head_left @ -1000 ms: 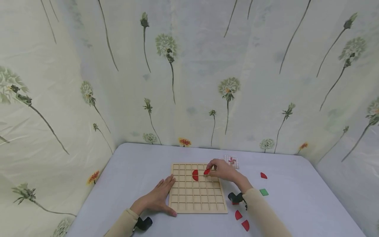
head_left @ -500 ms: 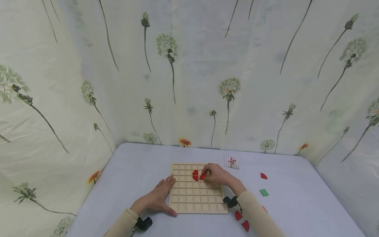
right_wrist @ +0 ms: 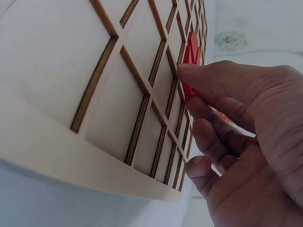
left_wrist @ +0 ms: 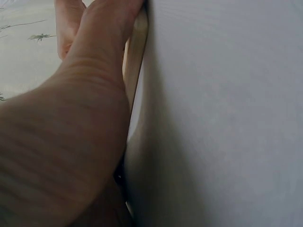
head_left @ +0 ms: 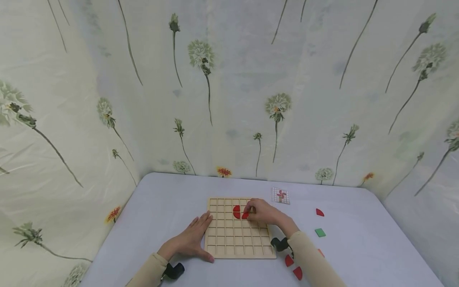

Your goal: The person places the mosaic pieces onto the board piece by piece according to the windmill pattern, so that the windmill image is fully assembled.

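A square wooden grid board (head_left: 229, 241) lies on the table. My left hand (head_left: 191, 238) rests along its left side with fingers straight and thumb spread to the near corner. In the board's upper middle sit two red quarter-circle pieces (head_left: 236, 208), one above the other. Just right of them, my right hand (head_left: 264, 211) pinches another red quarter-circle piece (head_left: 245, 215) between thumb and fingers. The right wrist view shows that red piece (right_wrist: 186, 89) right at the grid, partly covered by the thumb (right_wrist: 203, 78). The left wrist view shows only the hand and the board's edge (left_wrist: 136, 52).
A small card (head_left: 280, 195) with a printed red pattern lies beyond the board's right corner. To the right are a red quarter-circle (head_left: 320, 212), a green diamond (head_left: 320, 232), two red pieces (head_left: 289, 260) near the right sleeve and an orange piece (head_left: 320, 252) partly behind it.
My right hand has moved left and nearer with the red piece, to beside the two red pieces, and is nearly still since half a second ago. My left hand has not moved.
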A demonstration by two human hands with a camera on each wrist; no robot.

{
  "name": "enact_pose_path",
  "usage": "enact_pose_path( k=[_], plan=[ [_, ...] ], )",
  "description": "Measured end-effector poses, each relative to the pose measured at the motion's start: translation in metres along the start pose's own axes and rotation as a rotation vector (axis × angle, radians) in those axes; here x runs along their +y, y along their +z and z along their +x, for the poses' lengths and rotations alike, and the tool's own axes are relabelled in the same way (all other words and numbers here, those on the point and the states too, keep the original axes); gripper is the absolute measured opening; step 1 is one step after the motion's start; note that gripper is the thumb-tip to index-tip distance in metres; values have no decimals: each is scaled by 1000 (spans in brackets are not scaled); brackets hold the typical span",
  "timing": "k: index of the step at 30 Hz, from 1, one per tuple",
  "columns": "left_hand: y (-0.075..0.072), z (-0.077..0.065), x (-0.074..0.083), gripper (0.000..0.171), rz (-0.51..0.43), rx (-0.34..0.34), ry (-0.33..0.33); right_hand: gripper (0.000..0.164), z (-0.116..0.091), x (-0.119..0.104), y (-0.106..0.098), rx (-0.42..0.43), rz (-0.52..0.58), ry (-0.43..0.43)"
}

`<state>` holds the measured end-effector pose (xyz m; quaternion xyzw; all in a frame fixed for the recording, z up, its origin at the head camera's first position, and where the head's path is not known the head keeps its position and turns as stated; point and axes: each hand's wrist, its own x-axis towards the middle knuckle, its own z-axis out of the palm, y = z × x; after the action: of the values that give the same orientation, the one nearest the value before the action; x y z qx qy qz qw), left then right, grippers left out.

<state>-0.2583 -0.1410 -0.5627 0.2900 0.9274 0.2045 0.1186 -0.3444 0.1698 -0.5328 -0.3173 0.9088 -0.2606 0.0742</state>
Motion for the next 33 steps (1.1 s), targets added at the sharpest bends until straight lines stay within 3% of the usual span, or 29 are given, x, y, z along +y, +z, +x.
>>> enact_pose_path(
  k=[23,33],
  plan=[
    [1,0,-2,135,-9,2,9,8,0,-3,2,12,-29,10],
    [1,1,-3,136,5,-8,0,23,-3,-5,-2,32,59,51]
  ],
)
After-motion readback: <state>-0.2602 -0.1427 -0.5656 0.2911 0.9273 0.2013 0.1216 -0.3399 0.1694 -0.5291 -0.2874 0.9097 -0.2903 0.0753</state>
